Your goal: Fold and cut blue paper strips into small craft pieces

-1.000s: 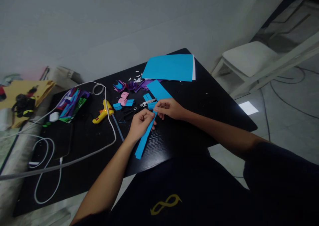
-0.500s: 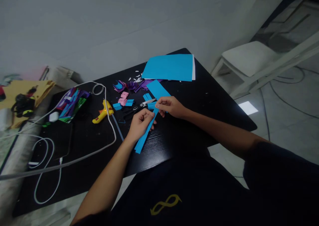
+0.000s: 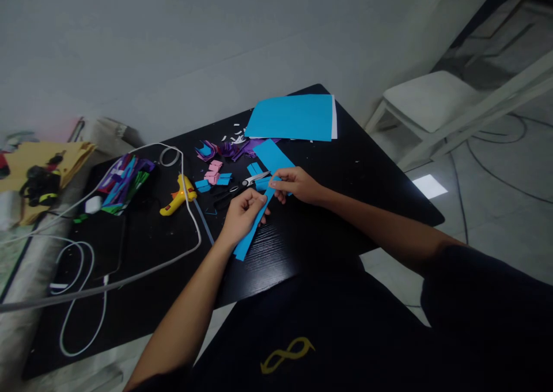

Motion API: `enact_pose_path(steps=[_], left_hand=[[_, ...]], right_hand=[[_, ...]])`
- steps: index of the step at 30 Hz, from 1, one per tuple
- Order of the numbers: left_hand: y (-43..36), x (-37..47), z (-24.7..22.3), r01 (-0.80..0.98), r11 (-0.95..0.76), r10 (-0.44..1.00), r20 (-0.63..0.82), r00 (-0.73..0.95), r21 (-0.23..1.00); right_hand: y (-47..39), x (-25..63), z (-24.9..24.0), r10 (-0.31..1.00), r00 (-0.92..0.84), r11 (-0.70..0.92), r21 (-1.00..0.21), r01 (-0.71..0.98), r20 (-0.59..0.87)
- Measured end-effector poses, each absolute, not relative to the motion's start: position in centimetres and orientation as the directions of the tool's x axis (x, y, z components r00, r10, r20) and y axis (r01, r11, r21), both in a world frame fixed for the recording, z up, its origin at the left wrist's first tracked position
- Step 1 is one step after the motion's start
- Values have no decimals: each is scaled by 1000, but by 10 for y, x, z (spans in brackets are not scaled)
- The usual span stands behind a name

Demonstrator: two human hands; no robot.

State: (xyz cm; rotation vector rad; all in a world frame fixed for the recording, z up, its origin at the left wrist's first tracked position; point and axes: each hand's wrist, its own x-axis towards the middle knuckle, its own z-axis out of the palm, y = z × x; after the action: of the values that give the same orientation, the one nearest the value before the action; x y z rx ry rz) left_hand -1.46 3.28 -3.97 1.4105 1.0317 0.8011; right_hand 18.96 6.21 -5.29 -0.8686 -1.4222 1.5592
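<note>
A long blue paper strip [image 3: 247, 246] slants over the near part of the black table, its lower end showing two overlapping edges. My left hand [image 3: 243, 214] pinches it around the middle, thumb on top. At its upper end my right hand [image 3: 298, 185] closes on it with thumb and fingers. Just beyond the hands lie scissors [image 3: 256, 178] with black handles and a wider piece of blue paper [image 3: 273, 153]. Small folded blue pieces [image 3: 223, 179] and pink pieces [image 3: 213, 172] rest to the left of the scissors.
A stack of blue sheets [image 3: 291, 117] lies at the back of the table [image 3: 341, 207]. Purple folded paper [image 3: 250, 148] and white scraps sit beside it. To the left are a yellow glue gun [image 3: 178, 196], white cables [image 3: 199, 230] and bundled coloured strips [image 3: 127, 181]. A white chair [image 3: 432, 101] stands right.
The strip's lower end has shifted slightly upward. Both hands keep nearly the same place and grip on it.
</note>
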Motion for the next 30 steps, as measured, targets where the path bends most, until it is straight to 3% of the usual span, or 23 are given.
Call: enact_pose_path(steps=[11,18,26,30], left_hand=[[31,-14,-40,109,67,914,-105,392,992],[33,-13,-37,95,101,927,-128,354,990],[33,-12,-37,47,97,922,-107,371,994],[34,-13,-38,47,120,919,-129,372,992]], right_hand=[[58,187,-50,898,-441,-50,-993,-104,1],[62,187,-54,951,-309,-67,-985,-160,-14],[55,184,-48,883,-464,-155,-978,-142,-72],[58,186,-48,896,-439,-137,-979,-152,-58]])
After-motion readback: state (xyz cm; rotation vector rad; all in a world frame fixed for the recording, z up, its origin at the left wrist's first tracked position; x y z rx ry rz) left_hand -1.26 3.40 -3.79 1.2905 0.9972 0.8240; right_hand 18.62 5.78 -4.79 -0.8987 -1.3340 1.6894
